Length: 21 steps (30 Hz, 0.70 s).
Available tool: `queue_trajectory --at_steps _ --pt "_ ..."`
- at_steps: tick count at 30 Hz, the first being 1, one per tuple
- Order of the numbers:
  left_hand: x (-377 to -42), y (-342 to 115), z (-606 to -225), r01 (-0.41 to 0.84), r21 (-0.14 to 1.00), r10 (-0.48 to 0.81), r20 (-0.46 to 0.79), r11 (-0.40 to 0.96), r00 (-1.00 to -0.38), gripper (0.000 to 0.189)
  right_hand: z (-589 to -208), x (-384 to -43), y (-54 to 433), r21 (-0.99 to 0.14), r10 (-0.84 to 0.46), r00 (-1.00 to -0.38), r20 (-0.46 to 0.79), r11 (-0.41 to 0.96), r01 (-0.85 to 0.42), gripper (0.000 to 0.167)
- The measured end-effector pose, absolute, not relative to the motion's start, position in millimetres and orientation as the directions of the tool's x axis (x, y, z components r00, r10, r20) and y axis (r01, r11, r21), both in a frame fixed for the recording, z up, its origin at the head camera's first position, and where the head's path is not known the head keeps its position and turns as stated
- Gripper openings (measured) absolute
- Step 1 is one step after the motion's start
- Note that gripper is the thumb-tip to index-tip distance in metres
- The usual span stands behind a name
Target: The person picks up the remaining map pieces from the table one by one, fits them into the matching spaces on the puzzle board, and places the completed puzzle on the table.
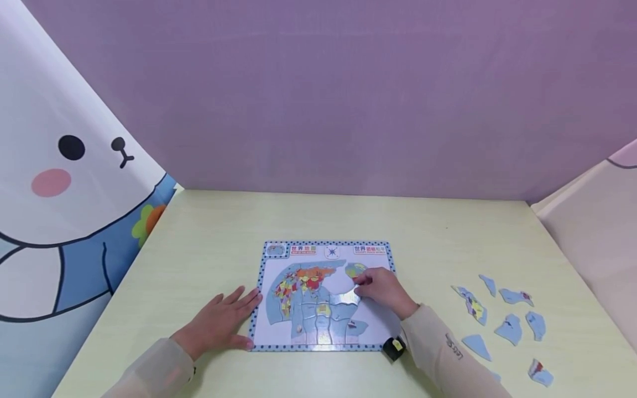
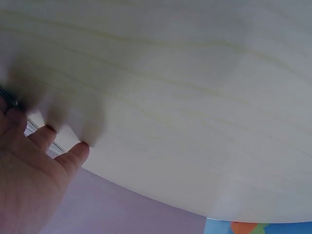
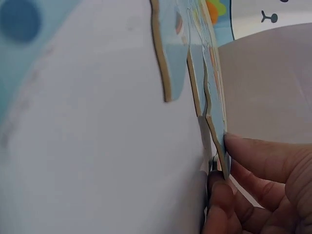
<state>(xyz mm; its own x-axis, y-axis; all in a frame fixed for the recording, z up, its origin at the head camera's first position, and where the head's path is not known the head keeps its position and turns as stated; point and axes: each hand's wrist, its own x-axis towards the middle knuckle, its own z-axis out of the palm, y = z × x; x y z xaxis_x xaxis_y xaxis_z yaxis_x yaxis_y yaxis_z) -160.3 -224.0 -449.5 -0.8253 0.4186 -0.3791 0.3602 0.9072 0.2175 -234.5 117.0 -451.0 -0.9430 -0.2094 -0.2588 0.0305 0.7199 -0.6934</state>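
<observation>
A world map jigsaw board (image 1: 256, 326) with a dotted blue border lies on the table, partly filled with joined pieces. My left hand (image 1: 219, 323) rests at its left edge, fingers spread and fairly straight; the left wrist view shows these fingertips (image 2: 80, 148) by the board's edge. Over the right side of the map, my right hand (image 1: 383, 287) pinches a light blue puzzle piece (image 3: 217, 131) between thumb and fingers. That piece lies beside the joined ones, and the fingers hide part of it. A piece with green and yellow land (image 1: 354, 269) sits just above the right fingertips.
Several loose puzzle pieces, among them a plain blue one (image 1: 476, 346) and one with yellow land (image 1: 473, 305), lie scattered on the table (image 1: 214, 232) at the right. A small black box (image 1: 395, 349) is by the right cuff. A purple backdrop (image 1: 328, 110) rises behind.
</observation>
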Motion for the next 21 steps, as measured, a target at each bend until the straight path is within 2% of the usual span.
queue_trajectory --at_steps 21 --pt "-160.5 -223.3 -450.7 0.334 0.216 0.395 -0.393 0.917 -0.83 0.094 -449.1 -235.7 111.7 -0.679 -0.207 -0.936 -0.286 0.733 0.045 0.011"
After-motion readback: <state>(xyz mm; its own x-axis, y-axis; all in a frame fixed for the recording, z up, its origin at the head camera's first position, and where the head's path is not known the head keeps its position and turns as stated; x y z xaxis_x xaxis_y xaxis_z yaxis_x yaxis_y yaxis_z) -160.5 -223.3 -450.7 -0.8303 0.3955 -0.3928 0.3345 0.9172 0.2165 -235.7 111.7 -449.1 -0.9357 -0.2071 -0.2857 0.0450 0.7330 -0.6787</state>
